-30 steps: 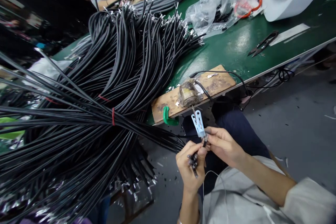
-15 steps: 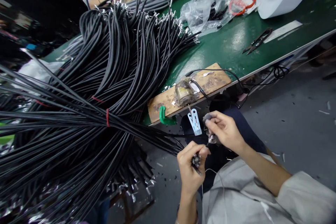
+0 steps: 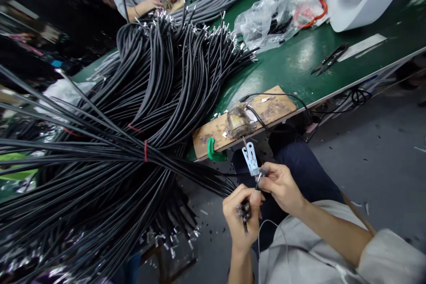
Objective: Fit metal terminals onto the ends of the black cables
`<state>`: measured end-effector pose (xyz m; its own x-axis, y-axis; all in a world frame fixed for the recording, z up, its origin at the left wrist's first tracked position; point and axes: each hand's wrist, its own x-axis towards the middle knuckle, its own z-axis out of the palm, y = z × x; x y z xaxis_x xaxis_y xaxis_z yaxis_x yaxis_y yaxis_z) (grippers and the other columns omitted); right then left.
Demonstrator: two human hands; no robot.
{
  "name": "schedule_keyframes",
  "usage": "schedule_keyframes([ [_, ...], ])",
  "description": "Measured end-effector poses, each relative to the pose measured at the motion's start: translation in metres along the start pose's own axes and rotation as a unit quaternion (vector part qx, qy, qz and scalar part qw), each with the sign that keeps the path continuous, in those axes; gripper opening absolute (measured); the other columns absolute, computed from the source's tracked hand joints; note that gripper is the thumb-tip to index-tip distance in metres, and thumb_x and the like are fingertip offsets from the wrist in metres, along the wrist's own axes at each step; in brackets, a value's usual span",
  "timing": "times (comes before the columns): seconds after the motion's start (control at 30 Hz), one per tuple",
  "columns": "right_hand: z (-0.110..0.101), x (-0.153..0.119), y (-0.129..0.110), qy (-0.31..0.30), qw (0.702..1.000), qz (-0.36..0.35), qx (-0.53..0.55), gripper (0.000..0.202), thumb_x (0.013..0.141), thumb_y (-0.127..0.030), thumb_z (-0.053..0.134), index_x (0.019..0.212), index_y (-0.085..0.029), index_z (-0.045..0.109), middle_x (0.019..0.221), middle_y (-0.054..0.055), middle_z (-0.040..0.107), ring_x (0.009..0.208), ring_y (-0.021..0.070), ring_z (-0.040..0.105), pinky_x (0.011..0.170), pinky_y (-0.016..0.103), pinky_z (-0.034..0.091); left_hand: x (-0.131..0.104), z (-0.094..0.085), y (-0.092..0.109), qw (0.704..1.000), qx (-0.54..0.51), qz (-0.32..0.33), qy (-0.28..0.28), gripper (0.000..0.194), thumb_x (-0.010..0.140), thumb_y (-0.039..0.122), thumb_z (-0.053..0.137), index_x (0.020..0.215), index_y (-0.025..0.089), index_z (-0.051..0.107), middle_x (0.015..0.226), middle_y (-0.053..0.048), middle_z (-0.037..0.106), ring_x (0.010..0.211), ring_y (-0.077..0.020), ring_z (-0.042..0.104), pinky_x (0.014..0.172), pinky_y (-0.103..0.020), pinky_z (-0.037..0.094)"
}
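1. Cable pile (image 3: 173, 80): leave slack toward the fingers (image 3: 255, 203). One pile, lying to their left; its cables exceed counting.
2. Wooden board (image 3: 274, 106): keep the fingers short of its edge. One board, beyond them, carrying one grimy cylinder (image 3: 238, 122).
3. Hands: support both ends evenly. Two. The left hand (image 3: 240, 226) curls closed around cable ends (image 3: 244, 208), number unclear from where I stand; the right hand (image 3: 282, 188) pinches one silver cable tip (image 3: 258, 179).
4. Blue clip (image 3: 250, 159): approach squarely. One, just beyond the pinch.
5. Silver cable tip: hold straight, between both hands' fingertips.
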<state>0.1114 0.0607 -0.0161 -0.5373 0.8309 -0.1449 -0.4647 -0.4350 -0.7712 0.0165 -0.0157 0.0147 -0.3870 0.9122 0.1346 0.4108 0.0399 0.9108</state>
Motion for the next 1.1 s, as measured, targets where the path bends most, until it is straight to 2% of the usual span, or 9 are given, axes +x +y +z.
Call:
schedule_keyframes([
  [0.13,0.004,-0.006,-0.002,0.1,0.96,-0.203,-0.167,0.02,0.078,-0.029,0.072,0.066,-0.018,0.061,0.064,0.002,0.058,0.06,0.0149,0.051,0.058,0.03,0.044,-0.002,0.003,-0.001,0.999,0.021,0.009,0.032,0.03,0.091,0.024,0.055,0.062,0.016,0.061,0.051,0.003,0.05,0.046,-0.0096,0.049,0.047,-0.022,0.034],
  [0.2,0.003,-0.003,-0.007,0.08,0.945,-0.248,-0.199,0.018,0.078,-0.03,0.073,0.068,-0.018,0.063,0.067,0.004,0.059,0.064,0.0168,0.052,0.063,0.033,0.045,0.0,0.001,-0.001,1.0,0.0,-0.002,0.023,0.031,0.092,0.024,0.054,0.062,0.016,0.06,0.052,0.003,0.048,0.045,-0.0089,0.047,0.046,-0.022,0.032],
  [0.33,-0.005,0.006,-0.02,-0.086,0.996,0.003,-0.011,0.032,0.076,-0.044,0.074,0.074,-0.016,0.059,0.064,0.0,0.054,0.055,0.0109,0.048,0.051,0.025,0.039,0.011,-0.007,0.0,0.995,-0.068,0.017,-0.064,0.025,0.092,0.027,0.054,0.073,0.017,0.066,0.061,0.0,0.055,0.049,-0.0098,0.049,0.048,-0.022,0.036],
  [0.4,-0.012,0.012,-0.027,-0.16,0.976,0.128,0.067,0.038,0.072,-0.046,0.078,0.075,-0.014,0.058,0.062,-0.002,0.051,0.051,0.0071,0.044,0.047,0.021,0.031,0.016,-0.008,0.0,0.993,-0.074,0.043,-0.079,0.021,0.09,0.028,0.057,0.075,0.017,0.067,0.066,-0.002,0.059,0.058,-0.0132,0.055,0.055,-0.024,0.041],
  [0.5,-0.026,0.021,-0.041,-0.249,0.942,0.22,0.043,0.038,0.071,-0.043,0.078,0.07,-0.013,0.056,0.056,-0.006,0.044,0.046,0.0035,0.032,0.044,0.02,0.02,0.021,-0.007,-0.001,0.994,-0.064,0.066,-0.057,0.012,0.086,0.025,0.063,0.077,0.017,0.068,0.069,-0.003,0.061,0.064,-0.0149,0.057,0.06,-0.025,0.043],
  [0.6,-0.037,0.034,-0.059,-0.276,0.93,0.222,-0.094,0.036,0.074,-0.042,0.076,0.066,-0.013,0.056,0.052,-0.008,0.042,0.045,0.0038,0.031,0.044,0.02,0.022,0.021,-0.003,-0.002,0.995,-0.046,0.075,-0.04,0.004,0.081,0.019,0.068,0.077,0.017,0.068,0.069,-0.001,0.062,0.064,-0.0132,0.056,0.06,-0.024,0.043],
  [0.73,-0.028,0.055,-0.076,-0.185,0.953,0.132,-0.201,0.042,0.071,-0.051,0.074,0.065,-0.013,0.059,0.053,-0.006,0.048,0.047,0.0051,0.036,0.044,0.02,0.025,0.017,-0.003,-0.006,0.995,-0.055,0.087,-0.013,0.006,0.078,0.016,0.071,0.076,0.018,0.066,0.069,0.0,0.062,0.065,-0.0127,0.056,0.061,-0.023,0.044],
  [0.9,0.005,0.067,-0.065,-0.176,0.977,0.083,-0.084,0.054,0.069,-0.066,0.068,0.058,-0.014,0.056,0.053,-0.005,0.046,0.049,0.0058,0.037,0.045,0.02,0.029,0.012,-0.004,-0.011,0.987,-0.116,0.094,0.057,0.006,0.079,0.021,0.071,0.077,0.02,0.066,0.069,0.0,0.06,0.066,-0.0134,0.056,0.062,-0.025,0.046],
  [1.1,0.014,0.061,-0.043,-0.11,0.983,0.12,0.09,0.043,0.067,-0.053,0.079,0.066,-0.012,0.063,0.059,-0.002,0.054,0.051,0.0067,0.044,0.047,0.019,0.035,0.02,0.003,-0.007,0.987,-0.109,0.078,0.084,0.003,0.079,0.022,0.072,0.078,0.021,0.069,0.072,-0.001,0.063,0.068,-0.0146,0.059,0.064,-0.025,0.047],
])
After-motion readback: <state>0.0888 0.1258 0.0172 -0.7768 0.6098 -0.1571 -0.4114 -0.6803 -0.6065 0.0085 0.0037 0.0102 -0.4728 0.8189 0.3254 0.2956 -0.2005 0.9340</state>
